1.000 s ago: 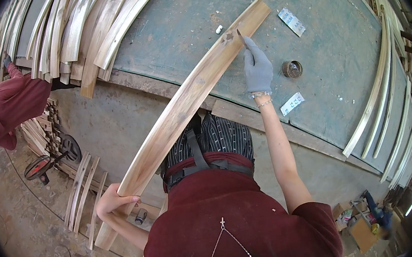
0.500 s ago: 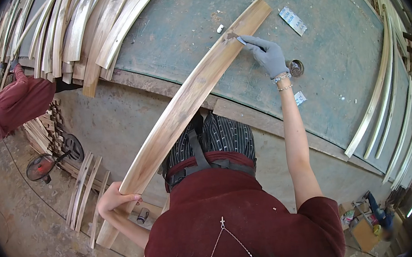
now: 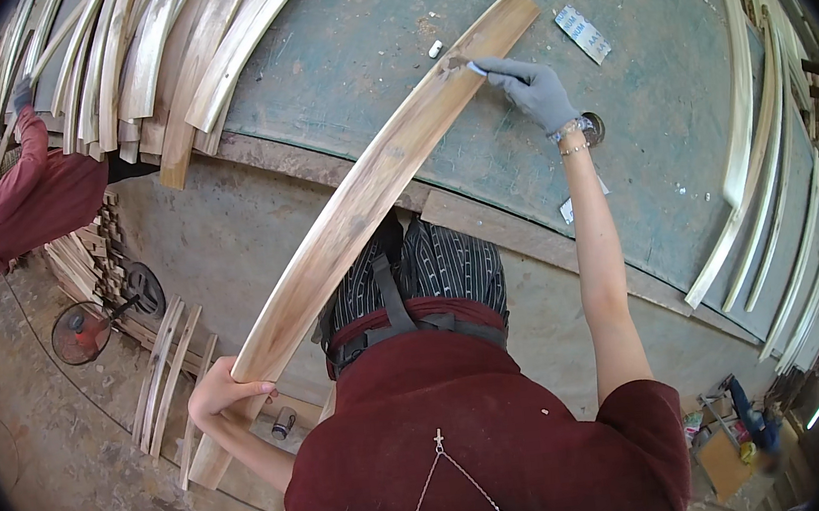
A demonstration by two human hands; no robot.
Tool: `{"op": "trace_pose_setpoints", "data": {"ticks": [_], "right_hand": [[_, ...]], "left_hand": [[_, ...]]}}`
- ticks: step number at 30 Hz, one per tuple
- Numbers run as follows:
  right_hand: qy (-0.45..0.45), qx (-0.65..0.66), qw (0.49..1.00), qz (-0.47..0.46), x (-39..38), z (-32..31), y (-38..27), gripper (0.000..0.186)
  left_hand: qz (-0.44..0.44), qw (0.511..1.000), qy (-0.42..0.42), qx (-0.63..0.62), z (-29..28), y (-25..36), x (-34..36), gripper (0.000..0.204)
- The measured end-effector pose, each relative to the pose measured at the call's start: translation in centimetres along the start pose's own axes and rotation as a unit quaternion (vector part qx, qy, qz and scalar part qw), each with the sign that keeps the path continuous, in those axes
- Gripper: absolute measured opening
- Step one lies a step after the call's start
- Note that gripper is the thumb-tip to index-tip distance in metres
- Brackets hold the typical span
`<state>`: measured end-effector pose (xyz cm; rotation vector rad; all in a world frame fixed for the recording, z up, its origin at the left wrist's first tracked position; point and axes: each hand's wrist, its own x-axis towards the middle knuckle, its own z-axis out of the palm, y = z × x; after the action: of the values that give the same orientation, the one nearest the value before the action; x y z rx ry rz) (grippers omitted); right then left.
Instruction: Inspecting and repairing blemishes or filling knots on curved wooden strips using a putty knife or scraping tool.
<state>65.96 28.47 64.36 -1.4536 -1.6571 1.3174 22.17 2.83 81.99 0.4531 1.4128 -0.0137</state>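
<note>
A long wooden board (image 3: 354,206) slants from the lower left up over the table edge, its far end above the table. Bare, my left hand (image 3: 224,390) is closed round its near end, thumb on the upper face. My right hand (image 3: 534,93), in a grey glove, pinches a small flat piece (image 3: 477,68), pale with some blue, at the board's right edge near the far end. Beside that piece, a dark smear (image 3: 455,63) marks the wood. Its exact kind is too small to tell. Partly behind my right wrist stands a small round tin (image 3: 594,128).
The green table (image 3: 349,62) carries a printed packet (image 3: 583,35) and a white lump (image 3: 435,49). Wooden strips (image 3: 200,68) are stacked at the left, and more strips (image 3: 757,189) at the right. At the far left a person in red (image 3: 48,189) works near a fan (image 3: 80,333).
My right hand has shifted slightly, its wrist now covering part of the tin. The board has moved a little. Another strip has appeared over the right stack. The other person's arm has risen.
</note>
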Motion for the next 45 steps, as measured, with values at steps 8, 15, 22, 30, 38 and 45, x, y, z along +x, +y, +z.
{"op": "trace_pose_setpoints", "data": {"ticks": [8,15,22,30,38,45], "right_hand": [[0.030,0.031,0.999,0.014,0.2,0.3,1.1,0.025],[0.024,0.053,0.998,0.024,-2.7,3.4,-0.5,0.025],[0.169,0.044,0.984,0.015,0.1,2.3,0.8,0.025],[0.147,0.054,0.988,-0.016,-2.1,5.9,-2.1,0.023],[0.229,0.024,0.973,0.025,-0.2,4.3,0.1,0.025],[0.152,0.055,0.987,-0.013,-2.1,5.7,-2.4,0.021]], "left_hand": [[-0.002,1.000,-0.011,0.019,-0.4,-0.5,0.3,0.034],[0.005,1.000,0.001,0.013,-0.2,-0.2,0.3,0.034],[0.004,1.000,-0.013,0.023,-0.5,-0.4,0.6,0.032],[0.002,1.000,-0.008,0.013,-0.6,-0.7,0.8,0.032],[-0.013,1.000,-0.024,0.009,-0.5,-0.7,1.1,0.032],[-0.005,1.000,-0.017,0.006,-0.9,-1.1,1.0,0.033]]}}
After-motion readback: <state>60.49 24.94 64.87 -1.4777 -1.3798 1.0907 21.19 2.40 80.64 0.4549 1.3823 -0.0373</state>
